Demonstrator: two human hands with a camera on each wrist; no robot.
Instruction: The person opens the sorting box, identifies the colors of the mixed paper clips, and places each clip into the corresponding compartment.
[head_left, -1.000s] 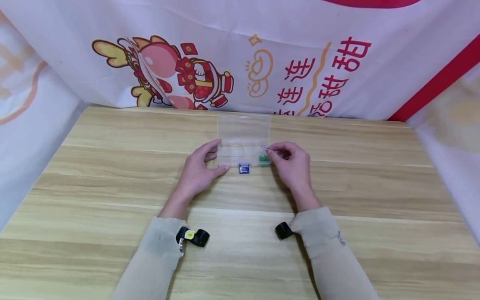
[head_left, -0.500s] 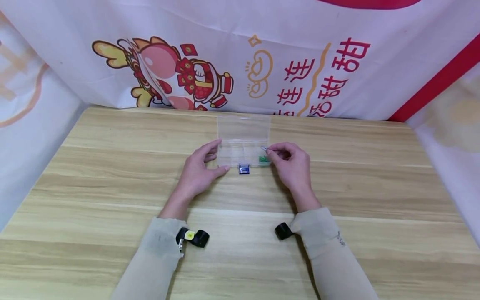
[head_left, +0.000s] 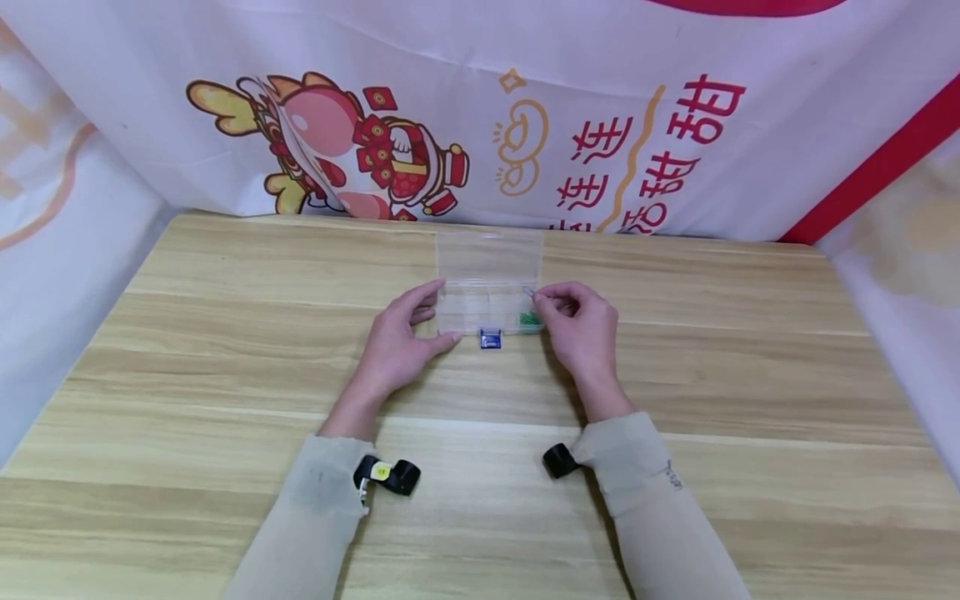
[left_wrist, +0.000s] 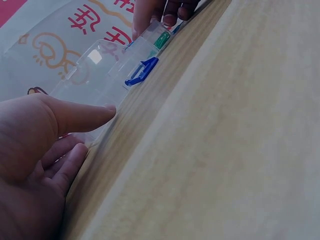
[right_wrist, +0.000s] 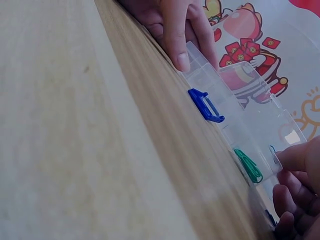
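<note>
A clear plastic compartment box [head_left: 476,308] lies on the table with its transparent lid [head_left: 489,257] raised at the back. Its blue latch [head_left: 491,339] hangs open at the front edge. Green paper clips [right_wrist: 248,165] lie in the front right compartment. My left hand [head_left: 401,340] grips the left end of the box, thumb at the front and fingers behind. My right hand [head_left: 581,327] pinches a small bluish wire paper clip [right_wrist: 272,149] over the right end, by the back right compartment. The fingertips hide most of this clip.
The wood-grain table [head_left: 480,517] extends around the box on all sides. Behind it hangs a white cloth [head_left: 600,75] with red and yellow prints, close to the raised lid. Black wrist cameras [head_left: 405,477] sit on both sleeves.
The right hand has tilted slightly and its forearm has shifted a little left; the clip in its fingertips points more downward. The left hand and box have stayed in place.
</note>
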